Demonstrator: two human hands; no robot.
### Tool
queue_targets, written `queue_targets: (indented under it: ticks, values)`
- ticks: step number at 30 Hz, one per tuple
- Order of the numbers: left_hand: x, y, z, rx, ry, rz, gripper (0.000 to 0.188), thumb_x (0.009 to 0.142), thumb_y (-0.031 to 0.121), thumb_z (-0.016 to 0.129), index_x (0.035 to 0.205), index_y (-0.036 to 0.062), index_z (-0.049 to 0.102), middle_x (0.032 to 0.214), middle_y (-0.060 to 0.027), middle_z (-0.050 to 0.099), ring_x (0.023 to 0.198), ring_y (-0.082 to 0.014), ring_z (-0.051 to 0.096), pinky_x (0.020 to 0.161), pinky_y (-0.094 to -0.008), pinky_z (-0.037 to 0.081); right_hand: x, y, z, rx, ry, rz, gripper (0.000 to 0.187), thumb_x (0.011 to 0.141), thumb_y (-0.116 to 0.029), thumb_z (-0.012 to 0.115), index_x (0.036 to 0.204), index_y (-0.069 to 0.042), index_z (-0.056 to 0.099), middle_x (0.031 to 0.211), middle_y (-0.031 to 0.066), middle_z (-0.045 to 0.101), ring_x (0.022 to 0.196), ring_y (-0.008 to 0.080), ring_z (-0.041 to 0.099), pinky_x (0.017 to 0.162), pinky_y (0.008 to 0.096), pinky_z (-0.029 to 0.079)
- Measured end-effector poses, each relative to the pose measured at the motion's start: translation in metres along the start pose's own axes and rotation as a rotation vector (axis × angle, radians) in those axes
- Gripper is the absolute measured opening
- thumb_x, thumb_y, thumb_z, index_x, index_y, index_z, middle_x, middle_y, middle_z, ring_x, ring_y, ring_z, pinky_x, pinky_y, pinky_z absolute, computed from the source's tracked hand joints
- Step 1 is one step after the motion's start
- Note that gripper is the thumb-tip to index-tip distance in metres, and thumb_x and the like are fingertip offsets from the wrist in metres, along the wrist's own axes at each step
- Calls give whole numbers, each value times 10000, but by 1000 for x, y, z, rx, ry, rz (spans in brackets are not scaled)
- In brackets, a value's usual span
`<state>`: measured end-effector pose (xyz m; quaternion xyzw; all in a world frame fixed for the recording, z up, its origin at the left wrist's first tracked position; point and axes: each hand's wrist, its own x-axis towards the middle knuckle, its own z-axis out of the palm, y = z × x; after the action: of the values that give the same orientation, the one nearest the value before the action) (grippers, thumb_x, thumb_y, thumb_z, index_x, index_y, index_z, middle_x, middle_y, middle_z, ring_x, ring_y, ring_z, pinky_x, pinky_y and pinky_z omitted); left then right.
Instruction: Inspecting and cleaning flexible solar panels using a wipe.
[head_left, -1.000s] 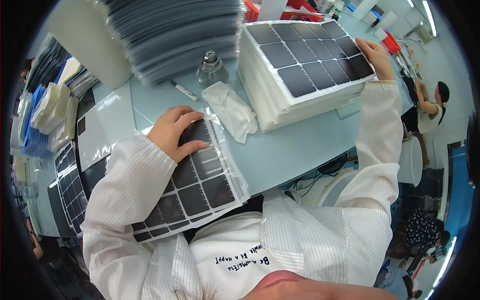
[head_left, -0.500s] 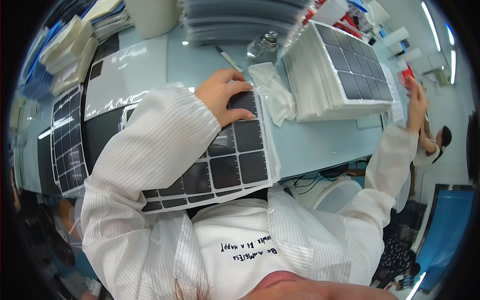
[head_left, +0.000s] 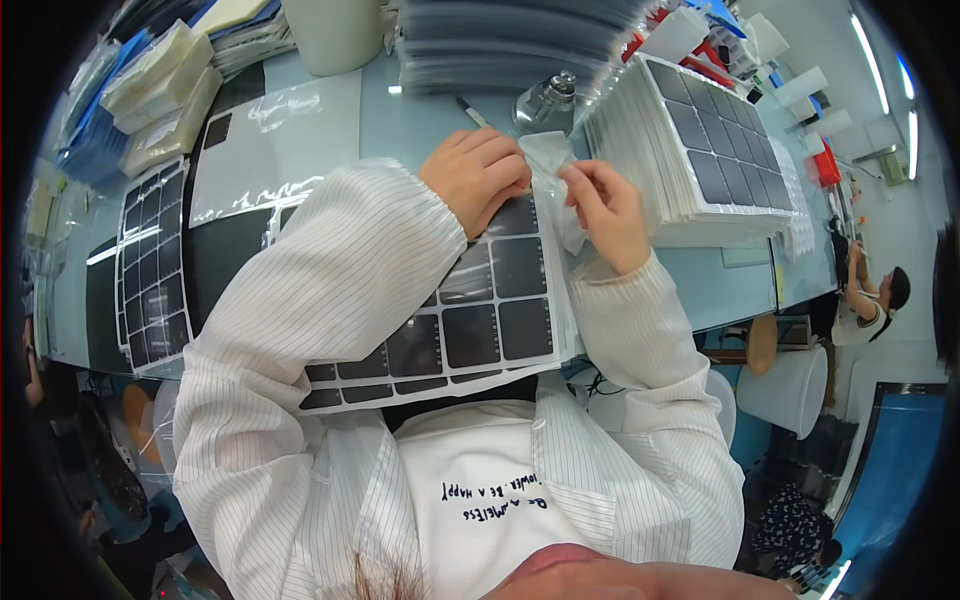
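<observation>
Your right hand point(head_left: 605, 205) has come back from the tall stack of sheets point(head_left: 700, 150) at the upper right of the frame, where it rested a second ago, and now sits at the centre, just beside your left hand point(head_left: 478, 175). Its fingers are pinched on a crumpled white cloth point(head_left: 553, 160), which earlier lay loose on the table point(head_left: 420, 115).

Your left hand has stayed where it was. It lies flat, fingers curled, pressing the top edge of the sheet of dark squares point(head_left: 470, 320) that runs from centre frame down toward your chest; it grips nothing.

Judging from this, the sheet is held steady and the cloth is in position over its upper right corner. A small glass bottle point(head_left: 548, 100) stands just above the cloth.
</observation>
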<state>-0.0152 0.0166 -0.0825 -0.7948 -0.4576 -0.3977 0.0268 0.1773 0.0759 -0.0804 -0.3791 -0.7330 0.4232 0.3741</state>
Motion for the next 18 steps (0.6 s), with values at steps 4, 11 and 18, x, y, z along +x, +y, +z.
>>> queue_targets:
  ticks: [4,11,18]
  values:
    - [0,2,-10,-38,40,56,90,751,91,614,797,82,538,839,-37,559,849,-219,542,777,-326,394,8,0,9,257,-233,200,167,855,-185,592,819,-23,611,636,-41,511,557,25,422,497,173,317]
    - [-20,27,-51,2,-180,10,95,750,65,616,811,95,550,802,-34,585,834,-208,557,832,-350,394,5,23,23,422,-245,243,141,831,-159,615,775,-29,621,613,-59,503,544,15,398,491,166,284]
    - [-136,71,-131,-231,-245,-496,94,742,20,617,796,65,555,780,-47,597,761,-204,565,801,-329,412,5,43,25,344,-174,193,110,842,-142,585,796,-57,638,626,-75,507,540,4,396,486,154,277]
